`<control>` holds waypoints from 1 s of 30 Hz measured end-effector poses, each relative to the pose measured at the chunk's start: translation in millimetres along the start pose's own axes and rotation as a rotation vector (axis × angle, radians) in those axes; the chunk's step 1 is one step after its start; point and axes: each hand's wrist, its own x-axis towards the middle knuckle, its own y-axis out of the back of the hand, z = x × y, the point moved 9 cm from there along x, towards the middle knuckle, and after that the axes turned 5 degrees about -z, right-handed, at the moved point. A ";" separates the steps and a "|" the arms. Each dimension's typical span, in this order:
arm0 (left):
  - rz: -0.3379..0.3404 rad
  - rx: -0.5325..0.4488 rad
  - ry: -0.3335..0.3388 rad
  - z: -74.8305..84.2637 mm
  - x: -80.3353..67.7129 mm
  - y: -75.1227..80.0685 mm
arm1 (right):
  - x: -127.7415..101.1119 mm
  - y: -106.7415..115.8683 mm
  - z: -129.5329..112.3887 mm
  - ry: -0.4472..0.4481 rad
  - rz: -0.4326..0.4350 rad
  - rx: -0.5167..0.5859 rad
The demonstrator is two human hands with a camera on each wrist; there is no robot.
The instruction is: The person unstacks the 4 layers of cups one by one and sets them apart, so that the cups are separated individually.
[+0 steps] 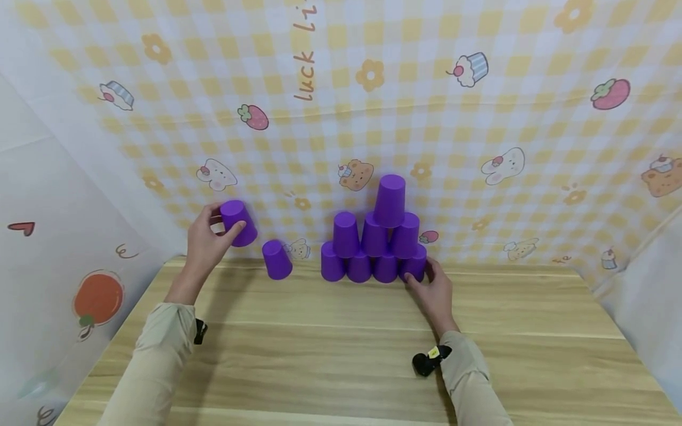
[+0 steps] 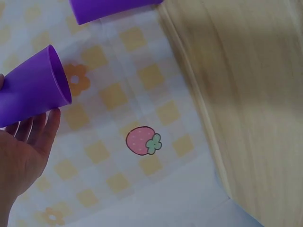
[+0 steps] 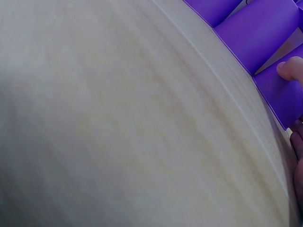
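Note:
My left hand (image 1: 205,239) grips a purple plastic cup (image 1: 238,223), mouth down, above the table; the left wrist view shows this cup (image 2: 33,87) between thumb and fingers. Below it to the right, another purple cup (image 1: 277,259) stands upside down. Upside-down purple cups form a stack at the middle: several in the bottom row (image 1: 359,268), three in the second row (image 1: 346,235), and a top cup (image 1: 391,200) over the middle and right ones. With thumb in front and fingers behind, my right hand (image 1: 433,291) holds the bottom row's rightmost cup (image 3: 281,94).
The wooden table (image 1: 298,355) meets a yellow-checked cloth (image 1: 298,142) with cartoon prints, hanging close behind the cups. Pale sheets hang at the left side (image 1: 48,207) and right side (image 1: 650,307). A black wrist camera (image 1: 430,361) sits by the right cuff.

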 end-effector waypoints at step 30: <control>-0.129 -0.002 0.092 -44.3 -31.4 -26.2 | -2.2 -0.5 -3.1 -0.004 -0.013 -0.013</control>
